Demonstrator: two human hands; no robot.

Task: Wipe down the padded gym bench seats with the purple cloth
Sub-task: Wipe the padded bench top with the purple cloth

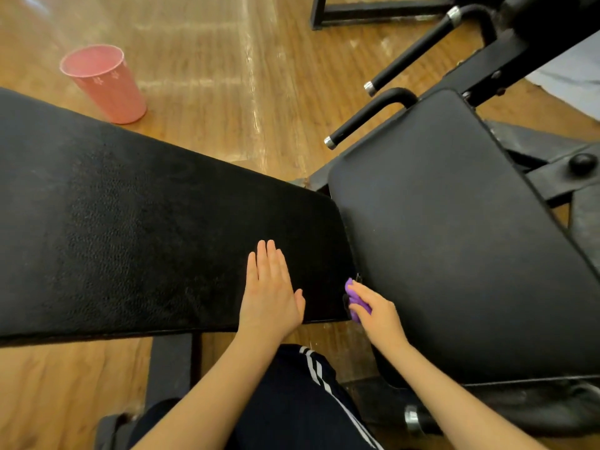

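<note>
We saw 2 black pads set end to end, with a narrow gap between them. Our left hand (271,292) lay flat on the long pad (130,222), fingers straight and together, thumb out to the side, holding nothing. It rested near that pad's end and close to its near edge.

Just right of that hand, our right hand (378,315) had its fingers curled round the cloth (355,297), a small bunched purple wad. The cloth sat at the gap, pressed against the end face of the long pad, at the near corner. Most of it was hidden under the fingers, so we could not tell how it was folded.

Right of the right hand and stretching away from it was the seat (454,238), a broader, smoother pad. Its left edge ran just beside the cloth; whether the cloth touched it, we could not tell.

Far beyond the left hand, past the long pad, a pink cup (104,84) stood on the wood floor (227,76). Beyond the right hand, 2 black handles (367,120) with metal caps stuck out from the frame at the seat's far end. Below both wrists was a knee in dark trousers (292,401) with white stripes.
</note>
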